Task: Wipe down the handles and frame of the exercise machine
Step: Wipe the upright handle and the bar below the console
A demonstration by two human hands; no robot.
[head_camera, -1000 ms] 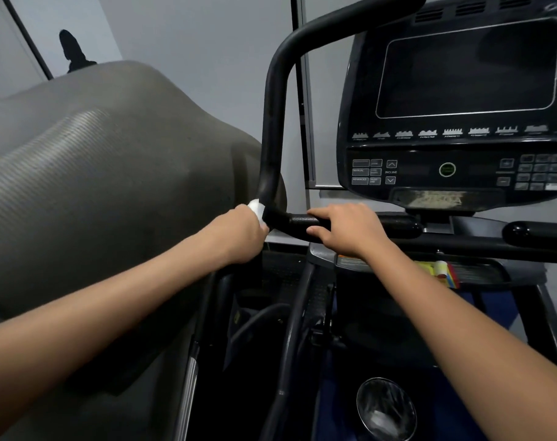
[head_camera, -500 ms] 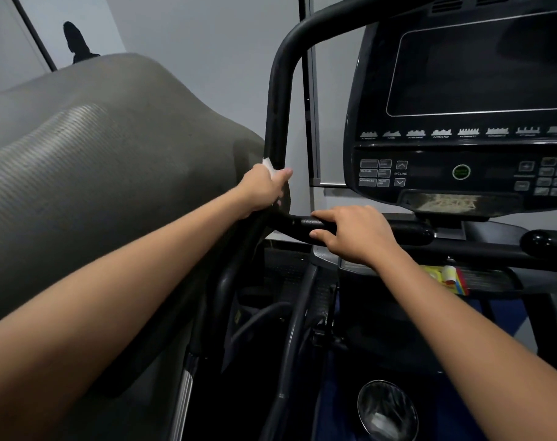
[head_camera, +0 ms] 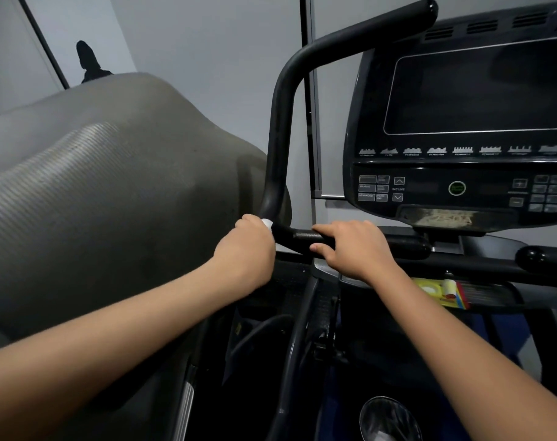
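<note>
Left hand: the left hand (head_camera: pixel 245 249) sits at the bend of the black handle (head_camera: pixel 280 148), where the tall part turns into the low bar. Its fingers are curled round the handle and a small white wipe (head_camera: pixel 267 223). Only a little corner of the wipe shows.
Right hand: the right hand (head_camera: pixel 355 246) holds the low bar (head_camera: pixel 299 238) just beside the left hand. The fingers wrap over the top and the thumb tucks under.
Machine: the screen panel (head_camera: pixel 462 122) is up on the right. A grey ribbed cover (head_camera: pixel 95 202) fills the left side.
Step now: I think the bend of the handle is being wiped while the other hand keeps steady.
What could go wrong: the wipe is very small, so it could slip out of the hand and fall into the dark gap below. The back of the handle could stay dirty, because the wipe may touch one side only. The tall part looks like a long reach.
</note>
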